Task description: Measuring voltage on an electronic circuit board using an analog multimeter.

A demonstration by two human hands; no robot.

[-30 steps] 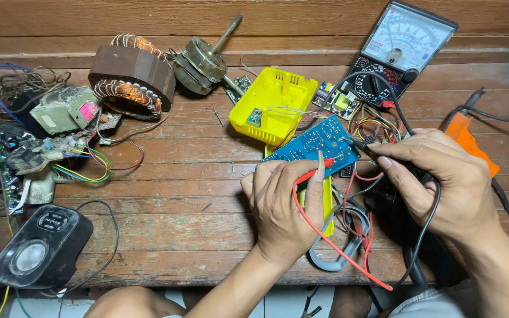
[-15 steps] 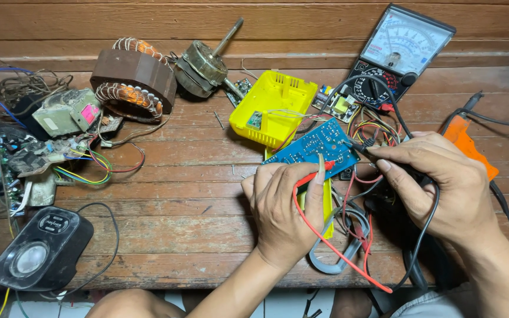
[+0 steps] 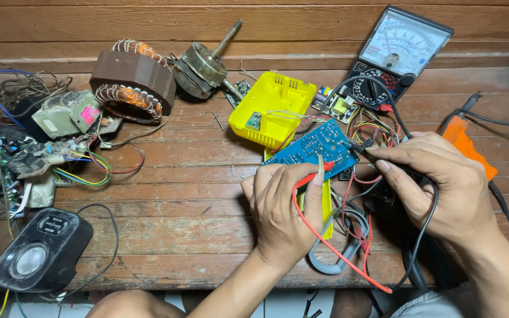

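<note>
1. The blue rectangular circuit board [image 3: 315,146] lies tilted on the brown wooden plank bench [image 3: 166,218], its solder side up, dotted with small silvery joints and pale traces. It sits just in front of the yellow plastic housing [image 3: 273,109], with its near edge by both hands.
2. The left hand [image 3: 281,212] is curled closed around a red-handled test probe [image 3: 313,175], pinching it between thumb and fingers; the probe's end points at the board's near edge. A thin red lead [image 3: 331,250] loops from it down toward the bench edge.
3. The right hand [image 3: 443,185] is closed on a black test probe [image 3: 362,147], fingers pinched near its front, the end meeting the board's right corner. A black lead [image 3: 424,229] trails under the palm.
4. Behind the board, an analogue multimeter with a black case and white dial face [image 3: 399,56] leans against the back ledge.
5. A bundle of coloured wires [image 3: 372,129] lies between the board and the meter.
6. To the left rest a copper-wound brown motor stator [image 3: 132,82] and a metal rotor with a shaft [image 3: 204,65].
7. A black oval speaker [image 3: 39,250] sits at the near left corner.
</note>
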